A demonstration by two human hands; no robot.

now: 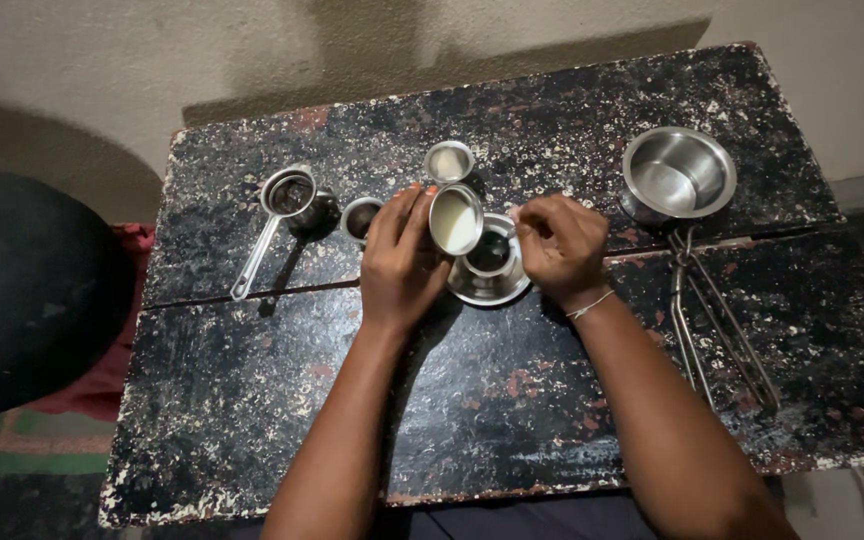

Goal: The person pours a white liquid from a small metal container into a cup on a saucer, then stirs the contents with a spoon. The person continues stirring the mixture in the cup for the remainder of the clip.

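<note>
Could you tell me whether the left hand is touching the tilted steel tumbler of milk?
Touching: the head view shows the left hand gripping the tumbler.

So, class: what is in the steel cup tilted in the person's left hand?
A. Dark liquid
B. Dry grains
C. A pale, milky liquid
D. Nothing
C: the cup in the left hand is tipped toward the camera over a wider bowl, and its inside shows a smooth, cream-white liquid surface.
</note>
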